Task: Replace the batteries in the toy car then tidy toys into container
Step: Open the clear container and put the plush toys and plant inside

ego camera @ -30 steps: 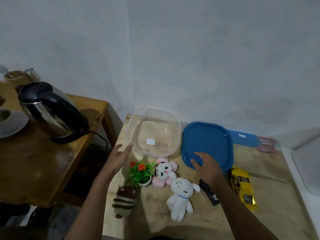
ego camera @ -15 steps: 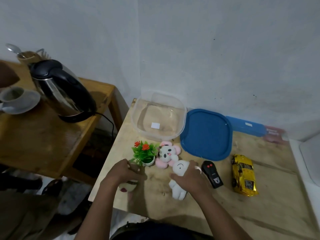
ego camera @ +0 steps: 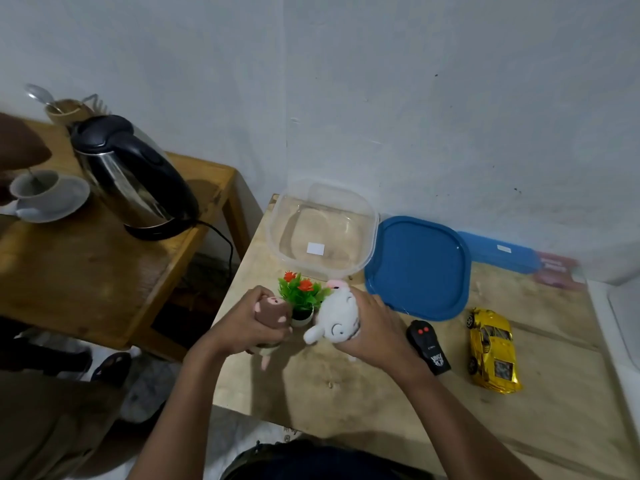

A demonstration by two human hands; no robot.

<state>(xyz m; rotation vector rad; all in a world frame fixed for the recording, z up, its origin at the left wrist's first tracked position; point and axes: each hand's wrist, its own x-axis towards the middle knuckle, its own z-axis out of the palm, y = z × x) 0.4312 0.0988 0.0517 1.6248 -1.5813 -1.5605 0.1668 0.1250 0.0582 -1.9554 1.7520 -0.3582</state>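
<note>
Left hand (ego camera: 242,323), nearest the table's front edge, is closed round a brown striped plush (ego camera: 272,313), fingers wrapped about its body, one pink foot hanging below. Right hand (ego camera: 374,327), just beside it, grips a white plush (ego camera: 337,317) from the side, the doll's face turned toward the camera. Both toys are off the table (ego camera: 346,403), raised a little.

To the right of the right hand lies a black remote control (ego camera: 428,348), and beyond it the yellow toy car (ego camera: 493,349), roof up, its long axis running from near to far. The right hand is the nearer one to it. Whether its batteries are changed cannot be told.

Between the two held toys and just behind them stands a small toy plant (ego camera: 299,296), with a pink-eared plush (ego camera: 336,284) mostly hidden behind the white one.

The clear container (ego camera: 375,220) sits farther on, open, directly ahead of both hands, neither one clearly nearer. I judge the next move to be a lift forward over the plant, then a drop. Its blue lid (ego camera: 417,268) lies flat, touching it on the right.

Pale wood makes up the table, which is set into a corner of white wall (ego camera: 450,116). A darker side table (ego camera: 86,271) at left carries a kettle (ego camera: 131,174) and a cup (ego camera: 34,185).
</note>
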